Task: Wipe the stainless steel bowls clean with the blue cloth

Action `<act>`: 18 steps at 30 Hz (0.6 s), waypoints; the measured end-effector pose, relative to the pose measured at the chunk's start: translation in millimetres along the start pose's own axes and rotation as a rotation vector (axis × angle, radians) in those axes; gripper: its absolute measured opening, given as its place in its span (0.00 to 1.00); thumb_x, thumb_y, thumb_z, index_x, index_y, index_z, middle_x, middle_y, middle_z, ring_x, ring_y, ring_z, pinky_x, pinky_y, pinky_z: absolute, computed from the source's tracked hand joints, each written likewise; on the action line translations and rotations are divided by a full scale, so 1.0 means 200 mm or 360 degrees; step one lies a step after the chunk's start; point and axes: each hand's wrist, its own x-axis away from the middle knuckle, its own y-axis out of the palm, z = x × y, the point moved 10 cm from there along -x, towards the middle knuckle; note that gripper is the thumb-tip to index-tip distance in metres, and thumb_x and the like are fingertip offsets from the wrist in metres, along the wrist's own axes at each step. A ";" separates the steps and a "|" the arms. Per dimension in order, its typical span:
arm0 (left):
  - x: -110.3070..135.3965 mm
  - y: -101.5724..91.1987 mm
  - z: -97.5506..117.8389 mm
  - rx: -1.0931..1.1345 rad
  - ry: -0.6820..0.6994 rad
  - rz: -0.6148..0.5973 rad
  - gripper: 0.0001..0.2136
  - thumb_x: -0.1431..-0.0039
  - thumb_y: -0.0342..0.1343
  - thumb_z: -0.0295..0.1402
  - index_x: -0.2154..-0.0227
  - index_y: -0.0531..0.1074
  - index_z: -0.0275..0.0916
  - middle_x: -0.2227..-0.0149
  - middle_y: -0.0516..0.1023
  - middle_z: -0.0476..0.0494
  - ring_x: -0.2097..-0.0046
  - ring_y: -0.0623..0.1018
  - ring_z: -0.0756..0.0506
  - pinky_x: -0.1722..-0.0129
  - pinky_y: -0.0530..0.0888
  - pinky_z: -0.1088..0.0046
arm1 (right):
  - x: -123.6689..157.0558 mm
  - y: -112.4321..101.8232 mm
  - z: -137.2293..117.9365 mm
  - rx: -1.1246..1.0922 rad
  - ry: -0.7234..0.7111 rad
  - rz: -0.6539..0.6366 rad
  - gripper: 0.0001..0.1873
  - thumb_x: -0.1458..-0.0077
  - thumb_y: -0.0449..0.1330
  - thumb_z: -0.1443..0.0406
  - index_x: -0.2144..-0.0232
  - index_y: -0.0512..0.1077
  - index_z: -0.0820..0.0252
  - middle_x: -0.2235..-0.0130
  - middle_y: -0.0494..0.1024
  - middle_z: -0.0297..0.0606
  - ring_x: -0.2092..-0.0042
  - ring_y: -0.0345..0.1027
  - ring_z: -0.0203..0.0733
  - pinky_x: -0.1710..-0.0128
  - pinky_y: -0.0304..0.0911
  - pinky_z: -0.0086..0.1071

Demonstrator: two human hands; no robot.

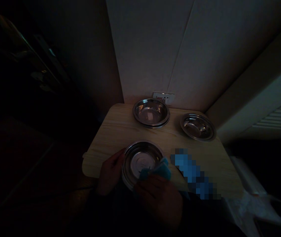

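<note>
A round stainless steel bowl [140,160] is at the front edge of the wooden table, its open side facing up. My left hand [110,173] grips the bowl's left rim. My right hand [159,198] is closed on a blue cloth [162,169], which lies against the bowl's right inner wall and rim. Dim light and my right hand hide the bowl's near right part.
On the pale wooden table [115,131], stacked steel bowls [151,112] stand at the back, and another steel bowl [197,127] at the right. A blurred-out blue object [192,172] lies at the front right. A wall socket [164,97] sits behind the table.
</note>
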 end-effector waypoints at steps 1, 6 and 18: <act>0.00 0.01 0.00 0.0021 -0.0010 0.0010 0.21 0.47 0.51 0.44 0.56 0.74 0.36 0.54 0.78 0.41 0.53 0.76 0.42 0.51 0.69 0.65 | 0.01 -0.02 0.01 0.0009 -0.0008 0.0014 0.08 0.41 0.52 0.70 0.64 0.72 0.62 0.70 0.78 0.37 0.68 0.70 0.38 0.67 0.66 0.33; 0.07 0.04 -0.03 0.0103 -0.0061 0.0076 0.20 0.43 0.47 0.45 0.58 0.73 0.37 0.54 0.77 0.40 0.54 0.76 0.43 0.51 0.69 0.65 | 0.02 -0.01 0.02 0.0127 0.0134 0.0136 0.11 0.41 0.50 0.72 0.64 0.72 0.64 0.70 0.78 0.39 0.69 0.70 0.39 0.67 0.65 0.35; 0.10 -0.02 -0.05 0.0001 -0.0047 0.0145 0.20 0.45 0.48 0.43 0.54 0.71 0.36 0.53 0.77 0.40 0.51 0.74 0.42 0.50 0.69 0.66 | -0.04 0.02 0.03 0.0149 0.0081 0.0040 0.10 0.41 0.51 0.72 0.63 0.72 0.63 0.69 0.78 0.39 0.67 0.71 0.40 0.64 0.65 0.36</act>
